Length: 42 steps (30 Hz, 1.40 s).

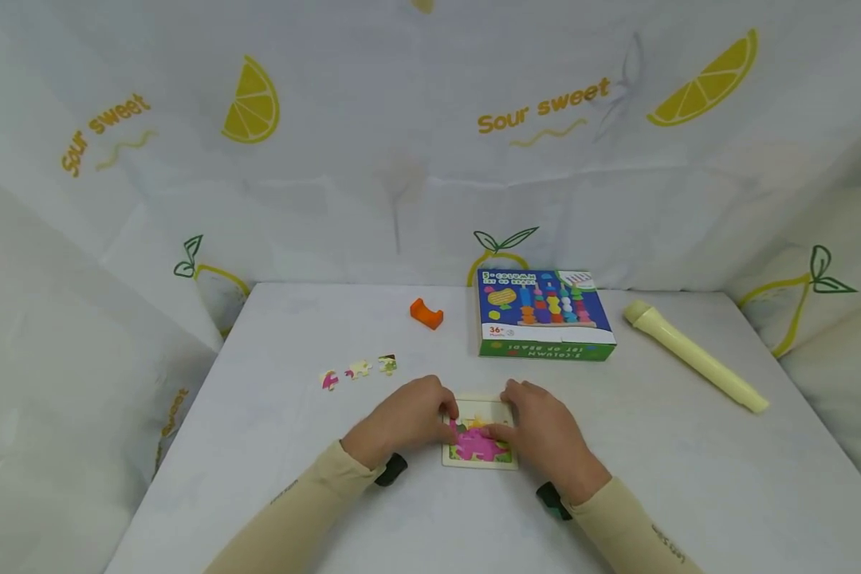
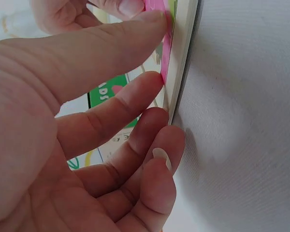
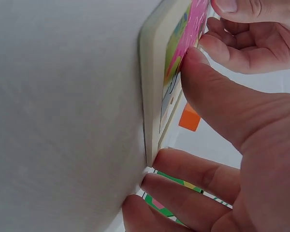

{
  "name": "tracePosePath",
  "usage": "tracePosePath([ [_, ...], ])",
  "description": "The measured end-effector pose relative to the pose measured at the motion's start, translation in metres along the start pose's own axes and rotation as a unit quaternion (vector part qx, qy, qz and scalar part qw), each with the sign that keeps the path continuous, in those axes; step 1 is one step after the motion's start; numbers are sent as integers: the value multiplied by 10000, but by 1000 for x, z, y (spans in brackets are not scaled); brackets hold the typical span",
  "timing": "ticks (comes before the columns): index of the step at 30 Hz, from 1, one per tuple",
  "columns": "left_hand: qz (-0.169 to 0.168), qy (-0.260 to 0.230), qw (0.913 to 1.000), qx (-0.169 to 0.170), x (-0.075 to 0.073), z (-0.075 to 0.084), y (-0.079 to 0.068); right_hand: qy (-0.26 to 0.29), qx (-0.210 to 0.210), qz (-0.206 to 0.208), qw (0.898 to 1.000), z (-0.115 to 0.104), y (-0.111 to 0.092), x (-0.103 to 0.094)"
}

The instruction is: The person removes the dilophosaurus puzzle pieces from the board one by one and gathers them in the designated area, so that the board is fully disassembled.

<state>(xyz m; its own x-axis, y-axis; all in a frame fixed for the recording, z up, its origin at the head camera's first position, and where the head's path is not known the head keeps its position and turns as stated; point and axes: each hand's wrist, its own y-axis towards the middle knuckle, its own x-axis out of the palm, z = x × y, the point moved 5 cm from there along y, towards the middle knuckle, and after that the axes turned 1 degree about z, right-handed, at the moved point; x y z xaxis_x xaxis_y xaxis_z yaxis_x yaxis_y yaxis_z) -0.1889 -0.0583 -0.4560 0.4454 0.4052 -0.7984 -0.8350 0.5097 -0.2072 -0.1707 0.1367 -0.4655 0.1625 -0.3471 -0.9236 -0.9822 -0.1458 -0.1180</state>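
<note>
Facing you is a white cloth backdrop (image 1: pixel 373 119) printed with lemon slices and "Sour sweet", behind the white tabletop (image 1: pixel 201 462). Your blue-and-green bead box (image 1: pixel 538 311) lies flat beyond your hands, and a pale yellow stick (image 1: pixel 697 358) with a knobbed end slants to its right. Your left hand (image 1: pixel 409 418) grips the left edge of the puzzle board, thumb on the pink picture and fingers bent in; you cannot tell whether it pinches a piece as well. Your right hand (image 1: pixel 545 430) holds the right side, thumb pressing the picture, fingers at the edge. The puzzle board (image 1: pixel 482 408) lies between them, its upper part partly bare. Left of the box sits a notched orange block (image 1: pixel 426 313); nearer your left hand, three loose puzzle pieces (image 1: pixel 359 369) lie apart in a row.
</note>
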Motion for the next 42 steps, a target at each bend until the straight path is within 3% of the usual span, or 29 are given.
tracePosePath([
  [17,40,103,9998,-162,4,-1,3,-80,-13,-48,10000,-2,-2,1],
  [31,248,-390,9989,9,3,0,5,-62,-25,-45,10000,-2,-2,2],
  [42,-68,-973,9952,99,1,-9,6,-89,-21,-27,10000,-1,0,3],
])
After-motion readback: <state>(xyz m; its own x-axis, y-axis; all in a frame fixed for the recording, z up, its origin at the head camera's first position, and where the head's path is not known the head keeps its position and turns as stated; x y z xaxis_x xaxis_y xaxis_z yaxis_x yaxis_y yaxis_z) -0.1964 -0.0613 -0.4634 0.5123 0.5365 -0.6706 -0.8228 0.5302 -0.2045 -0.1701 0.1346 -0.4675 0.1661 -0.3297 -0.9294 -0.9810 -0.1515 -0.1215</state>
